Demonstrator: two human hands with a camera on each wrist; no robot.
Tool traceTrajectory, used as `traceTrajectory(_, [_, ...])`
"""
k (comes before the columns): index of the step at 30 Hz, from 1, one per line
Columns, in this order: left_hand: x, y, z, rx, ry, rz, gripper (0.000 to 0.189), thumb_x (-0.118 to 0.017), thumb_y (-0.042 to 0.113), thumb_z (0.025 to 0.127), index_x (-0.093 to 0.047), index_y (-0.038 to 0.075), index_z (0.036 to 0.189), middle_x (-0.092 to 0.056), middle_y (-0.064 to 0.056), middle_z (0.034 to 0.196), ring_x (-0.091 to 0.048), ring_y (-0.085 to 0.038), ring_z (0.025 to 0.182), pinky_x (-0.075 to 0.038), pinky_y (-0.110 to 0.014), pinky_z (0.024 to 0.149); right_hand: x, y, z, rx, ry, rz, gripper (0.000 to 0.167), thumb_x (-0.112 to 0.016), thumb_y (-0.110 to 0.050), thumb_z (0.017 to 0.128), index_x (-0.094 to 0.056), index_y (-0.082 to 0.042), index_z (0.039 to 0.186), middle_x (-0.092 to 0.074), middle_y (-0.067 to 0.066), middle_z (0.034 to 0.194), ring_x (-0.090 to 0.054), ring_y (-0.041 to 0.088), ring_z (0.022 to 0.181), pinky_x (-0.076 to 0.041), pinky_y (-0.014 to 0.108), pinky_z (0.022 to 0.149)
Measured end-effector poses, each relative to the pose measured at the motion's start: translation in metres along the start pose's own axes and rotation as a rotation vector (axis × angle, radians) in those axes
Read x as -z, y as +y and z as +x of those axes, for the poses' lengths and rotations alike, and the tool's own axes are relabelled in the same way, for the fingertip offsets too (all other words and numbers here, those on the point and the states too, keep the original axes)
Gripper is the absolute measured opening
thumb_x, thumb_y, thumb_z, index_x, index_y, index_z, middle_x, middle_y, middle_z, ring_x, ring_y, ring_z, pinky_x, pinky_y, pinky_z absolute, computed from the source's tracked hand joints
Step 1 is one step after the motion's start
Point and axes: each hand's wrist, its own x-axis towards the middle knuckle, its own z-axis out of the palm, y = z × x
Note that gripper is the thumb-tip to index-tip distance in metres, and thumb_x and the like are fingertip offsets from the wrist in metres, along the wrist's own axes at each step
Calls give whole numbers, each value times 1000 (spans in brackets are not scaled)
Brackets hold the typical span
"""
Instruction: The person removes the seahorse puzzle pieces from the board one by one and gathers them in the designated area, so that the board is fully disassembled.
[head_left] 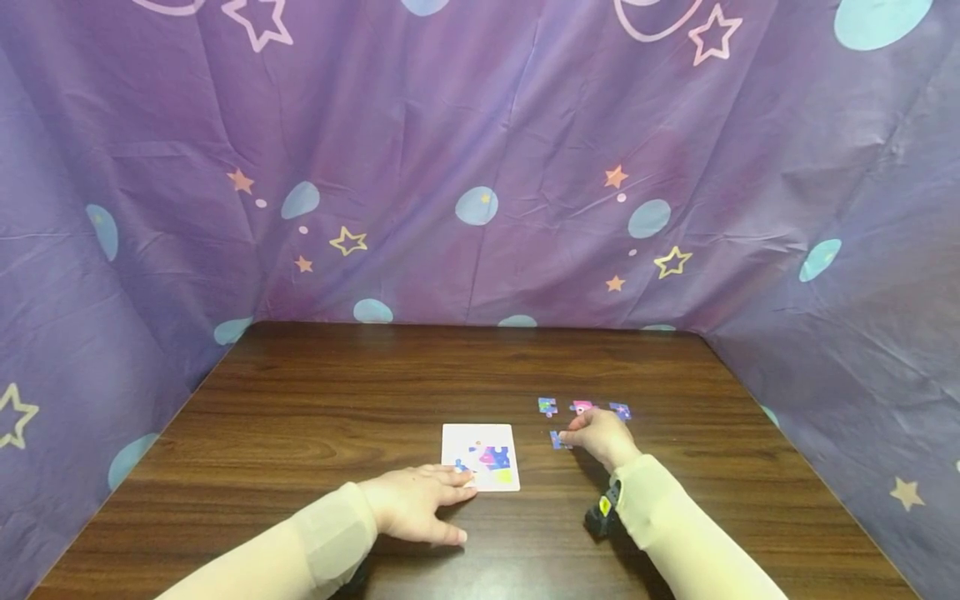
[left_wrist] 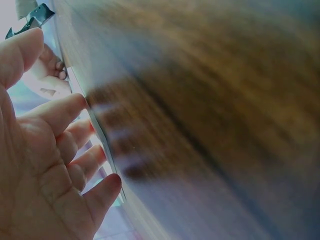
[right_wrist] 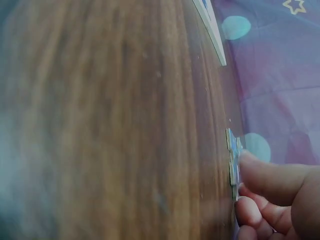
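Left sleeve [head_left: 247,558]: pale cream, running in from the bottom edge, a sheer band near its cuff.
Right sleeve [head_left: 697,533]: the same pale cream, coming in from the lower right.
Wrist device [head_left: 603,510]: black with a yellow mark, at the right cuff.
Left hand [head_left: 420,504]: fingers straight and spread, fingertips resting at the near left corner of the white board.
White board [head_left: 459,437]: flat in front of the person, with a patch of blue, pink and yellow in jigsaw outline, partly covered by those fingertips.
Right hand [head_left: 602,437]: thumb and fingers curled, pinching the blue puzzle piece by its right end.
Blue puzzle piece [head_left: 556,440]: just right of the board, low at the surface [head_left: 337,392]; whether it is lifted cannot be told.
Row behind it: a blue-green piece [head_left: 547,405], a pink piece [head_left: 581,406] partly hidden by the hand, and a blue-purple piece [head_left: 621,410].
Backdrop [head_left: 420,125]: purple cloth with stars and pale blue ovals.
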Motion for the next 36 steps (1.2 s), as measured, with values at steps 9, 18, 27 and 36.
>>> traceTrajectory(9, [-1, 0, 2, 6, -10, -2, 69, -53, 63, 87, -47, 25, 144, -34, 9, 153, -28, -19, 142, -25, -39, 114, -3, -6, 2, 30, 13, 193, 17, -77, -12, 78, -64, -1, 80, -64, 11, 89, -55, 23, 85, -40, 33, 74])
traceTrajectory(18, [-1, 0, 2, 6, -13, -9, 68, -53, 63, 87, -48, 25, 143, -35, 9, 153, -28, -19, 142, -26, -39, 114, -40, -42, -2, 97, -76, 302, 15, -77, -10, 78, -66, -1, 85, -62, 2, 76, -53, 14, 69, -44, 27, 61])
traceTrajectory(27, [-1, 0, 3, -4, -8, 4, 68, -52, 63, 87, -48, 24, 143, -35, 8, 153, -29, -19, 141, -26, -38, 114, -78, -62, -10, 227, -180, 328, 21, -79, -2, 72, -66, 0, 89, -63, 2, 78, -56, 12, 71, -49, 25, 64])
traceTrajectory(36, [0, -1, -1, -14, -2, 5, 68, -51, 63, 88, -48, 23, 144, -36, 7, 153, -29, -20, 141, -26, -40, 114, -86, -70, -16, 317, -199, 151, 21, -81, -7, 72, -72, -3, 91, -62, 3, 89, -57, 13, 83, -49, 31, 77])
